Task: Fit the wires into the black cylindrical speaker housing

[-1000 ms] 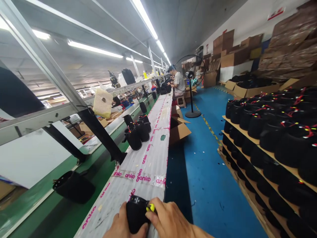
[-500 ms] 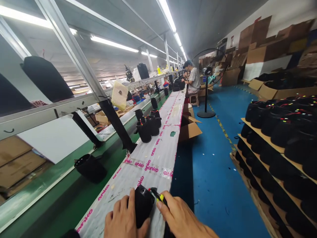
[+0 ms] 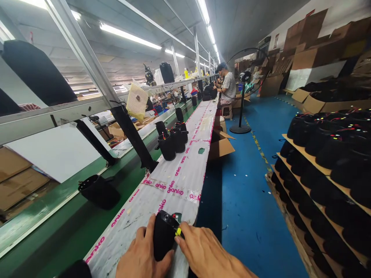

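Observation:
A black fabric-covered cylindrical housing (image 3: 162, 241) lies tilted on the printed bench cover, its smooth rim facing away from me. My left hand (image 3: 140, 253) is wrapped around its left and near sides, steadying it. In my right hand (image 3: 204, 247) is a hand tool with yellow and black parts (image 3: 177, 231), gripped close to the right edge of the rim. My fingers hide most of the tool, so its exact kind does not show. Small red and white wire ends (image 3: 174, 215) show just beyond the rim.
Several black housings (image 3: 167, 147) stand ahead on the bench (image 3: 185, 170). Another housing (image 3: 99, 192) lies on the green belt (image 3: 58, 220) at left. Stacked housings (image 3: 327, 135) fill the right side. A fan (image 3: 241, 100) and a seated person (image 3: 228, 85) are farther off.
The tool has moved in from beyond the housing's right side onto its rim, and my right hand has come closer to the housing. My left hand keeps its hold. The view has shifted slightly.

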`<state>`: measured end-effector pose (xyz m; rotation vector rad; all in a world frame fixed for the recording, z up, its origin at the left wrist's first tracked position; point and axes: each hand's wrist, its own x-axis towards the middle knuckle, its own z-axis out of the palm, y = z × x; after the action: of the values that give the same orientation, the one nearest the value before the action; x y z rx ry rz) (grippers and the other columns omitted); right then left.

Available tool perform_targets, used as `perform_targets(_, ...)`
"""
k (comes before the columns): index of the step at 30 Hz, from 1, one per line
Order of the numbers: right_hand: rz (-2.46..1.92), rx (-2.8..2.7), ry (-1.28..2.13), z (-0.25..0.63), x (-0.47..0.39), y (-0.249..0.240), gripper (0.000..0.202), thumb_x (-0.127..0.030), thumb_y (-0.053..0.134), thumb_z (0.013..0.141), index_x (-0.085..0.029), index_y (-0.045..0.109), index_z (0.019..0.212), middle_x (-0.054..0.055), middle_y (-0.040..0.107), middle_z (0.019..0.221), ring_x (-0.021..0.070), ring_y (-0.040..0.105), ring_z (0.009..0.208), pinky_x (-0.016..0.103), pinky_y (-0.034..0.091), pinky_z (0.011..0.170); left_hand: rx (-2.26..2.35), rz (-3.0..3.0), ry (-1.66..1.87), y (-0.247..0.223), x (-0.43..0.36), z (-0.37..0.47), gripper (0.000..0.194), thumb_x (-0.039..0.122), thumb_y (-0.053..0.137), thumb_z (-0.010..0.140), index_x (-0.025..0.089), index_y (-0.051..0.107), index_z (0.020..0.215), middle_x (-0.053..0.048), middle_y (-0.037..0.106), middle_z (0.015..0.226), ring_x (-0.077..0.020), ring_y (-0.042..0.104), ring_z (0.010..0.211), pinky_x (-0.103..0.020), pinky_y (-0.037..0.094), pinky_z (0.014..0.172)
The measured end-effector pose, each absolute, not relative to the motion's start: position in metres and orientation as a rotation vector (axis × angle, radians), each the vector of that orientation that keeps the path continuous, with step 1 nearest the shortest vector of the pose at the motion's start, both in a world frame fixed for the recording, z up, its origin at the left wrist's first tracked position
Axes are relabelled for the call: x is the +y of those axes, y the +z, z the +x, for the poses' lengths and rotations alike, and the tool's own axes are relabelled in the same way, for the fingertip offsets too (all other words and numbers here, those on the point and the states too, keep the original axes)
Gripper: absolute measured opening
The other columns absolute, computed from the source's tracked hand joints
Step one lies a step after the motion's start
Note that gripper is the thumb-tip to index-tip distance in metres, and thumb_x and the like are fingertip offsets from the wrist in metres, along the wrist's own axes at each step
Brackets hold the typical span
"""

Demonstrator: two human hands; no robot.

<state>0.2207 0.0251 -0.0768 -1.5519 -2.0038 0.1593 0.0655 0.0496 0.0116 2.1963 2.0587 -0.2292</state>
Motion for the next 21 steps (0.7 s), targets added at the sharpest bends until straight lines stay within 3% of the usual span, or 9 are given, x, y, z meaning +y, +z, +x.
perform_targets(7,-1.537,-1.954,0.279,0.218,0.025,-0.078,0.011,-0.025,0.044,0.107,-0.023,0.055,0.104,0.002,0.073,0.085,0.0248,0.072,0.07,0.034,0.046,0.062,2.073,2.168,-0.227,0.005,0.051,0.064,0.075,0.034,0.054,0.094,0.021,0.025,0.163,-0.013,0.059,0.137,-0.034,0.068,0.114,-0.043,0.053,0.084)
perform_targets(12,-1.504,-1.794,0.432,0.228,0.031,-0.064,0.022,-0.035,0.04,0.11,-0.024,0.059,0.105,0.001,0.073,0.086,0.0211,0.072,0.073,0.031,0.047,0.063,2.045,2.16,-0.109,-0.001,0.052,0.058,0.081,0.03,0.061,0.088,0.02,0.029,0.162,-0.013,0.061,0.14,-0.0326,0.067,0.117,-0.041,0.052,0.092)
perform_targets(15,-1.488,-1.675,0.379,0.237,0.051,-0.057,0.035,-0.039,0.032,0.111,-0.022,0.06,0.122,0.006,0.075,0.104,0.0221,0.073,0.091,0.032,0.053,0.077,2.014,2.175,0.08,-0.007,0.044,0.048,0.082,0.028,0.066,0.082,0.019,0.037,0.159,-0.013,0.062,0.143,-0.0325,0.067,0.12,-0.04,0.053,0.097)
perform_targets(18,-1.472,-1.879,0.234,0.238,0.091,-0.059,0.043,-0.026,0.034,0.108,-0.017,0.048,0.147,0.014,0.066,0.133,0.0246,0.065,0.12,0.038,0.051,0.099,2.03,2.173,0.388,-0.016,0.026,0.038,0.089,0.025,0.072,0.072,0.021,0.043,0.156,-0.011,0.057,0.152,-0.0314,0.063,0.13,-0.039,0.052,0.106)
perform_targets(21,-1.479,-2.133,0.159,0.219,0.137,-0.067,0.051,-0.013,0.044,0.1,-0.017,0.049,0.15,0.015,0.066,0.131,0.0259,0.065,0.118,0.04,0.051,0.099,2.137,1.982,0.59,-0.026,0.002,0.033,0.09,0.016,0.07,0.07,0.025,0.045,0.155,-0.004,0.051,0.159,-0.0282,0.059,0.136,-0.034,0.052,0.108)
